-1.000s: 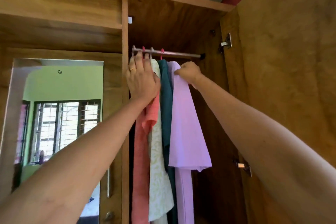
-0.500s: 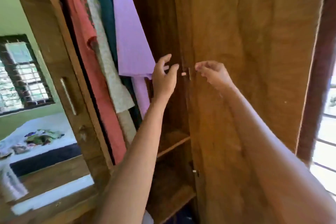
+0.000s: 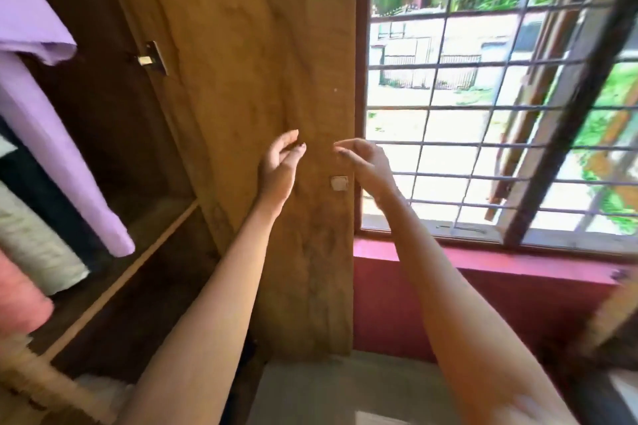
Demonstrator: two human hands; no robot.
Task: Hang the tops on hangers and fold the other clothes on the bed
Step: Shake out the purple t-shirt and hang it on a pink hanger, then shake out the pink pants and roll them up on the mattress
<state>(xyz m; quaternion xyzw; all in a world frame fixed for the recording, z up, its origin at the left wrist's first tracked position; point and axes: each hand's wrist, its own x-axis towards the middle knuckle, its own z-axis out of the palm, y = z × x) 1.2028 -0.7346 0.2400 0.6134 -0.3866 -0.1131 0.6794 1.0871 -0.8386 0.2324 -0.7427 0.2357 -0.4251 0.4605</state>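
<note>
**Status: Tops Hung, Folding Stage Not in View**

I held both hands raised in front of the open wardrobe door (image 3: 262, 86), which served as my reference landmark. My left hand (image 3: 278, 167) hovered before the door's inner face, fingers loosely curled and gripping nothing. My right hand (image 3: 364, 166) was at the door's free edge, just above a small metal catch plate (image 3: 339, 182), fingers likewise relaxed and empty. The two hands were close together but apart.

To the left of the door, inside the wardrobe, hung the purple top (image 3: 38, 107), with a dark garment (image 3: 27, 176), a pale patterned one (image 3: 38, 248) and a pink one (image 3: 19, 300) further left (their hangers and the rail lay outside the view). I judged the hanging stage to be largely or wholly done.

The bed and any clothes remaining for folding were not visible, so that stage could not be assessed. To the right of the door stood a barred window (image 3: 483, 97).
</note>
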